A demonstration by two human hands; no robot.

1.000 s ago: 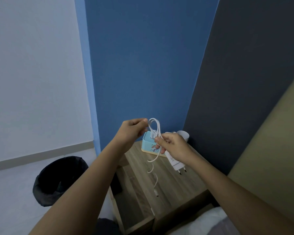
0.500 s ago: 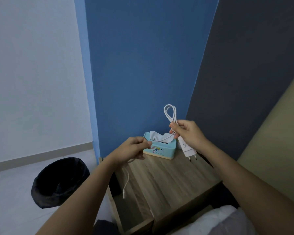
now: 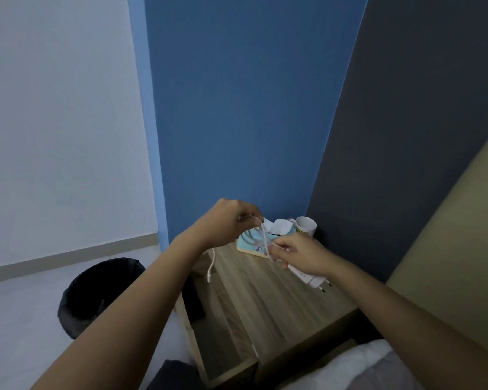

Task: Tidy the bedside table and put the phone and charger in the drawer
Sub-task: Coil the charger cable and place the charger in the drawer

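Blue walls meet behind a wooden bedside table (image 3: 265, 299). Both hands hold the white charger above it. The left hand (image 3: 228, 220) pinches a cable (image 3: 262, 235) loop, and the right hand (image 3: 299, 253) grips the plug (image 3: 312, 278). I think the cable is being wound up. Next, finish winding and put it in the open drawer (image 3: 223, 327).

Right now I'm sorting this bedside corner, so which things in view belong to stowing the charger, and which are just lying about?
Job:
white charging cable, held by left hand and right hand
white plug adapter
wooden bedside table

Lying about:
light-blue tissue box
white mug
black waste bin
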